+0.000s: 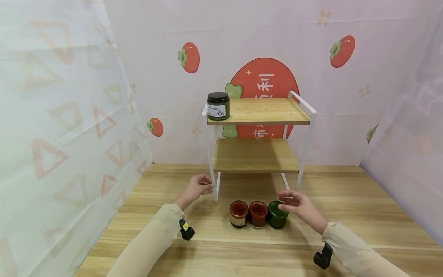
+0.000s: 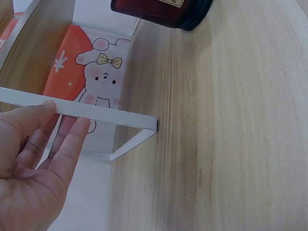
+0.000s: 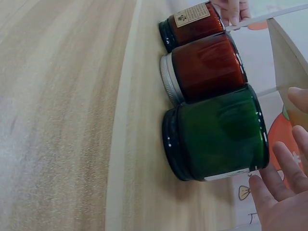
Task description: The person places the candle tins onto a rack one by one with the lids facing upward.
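Note:
Beside the lower left leg of a wooden shelf rack [image 1: 270, 111] with a white frame is my left hand [image 1: 195, 189]. In the left wrist view its fingertips meet the white leg [image 2: 103, 114], fingers loosely bent and not wrapped round it. My right hand [image 1: 302, 209] hovers at the green candle jar [image 1: 278, 216], fingers spread. The right wrist view shows fingertips near the jar's upper rim; contact is unclear. That jar stands upside down on its lid, in a row with a reddish-brown jar [image 1: 257, 214] and another labelled reddish-brown jar [image 1: 238, 215].
A dark green candle jar [image 1: 218, 107] with a black lid stands upright on the top board's left end. The lower board [image 1: 256, 154] is bare. The wooden table [image 1: 228, 257] is bordered by printed cloth walls [image 1: 155, 77] at the back and sides.

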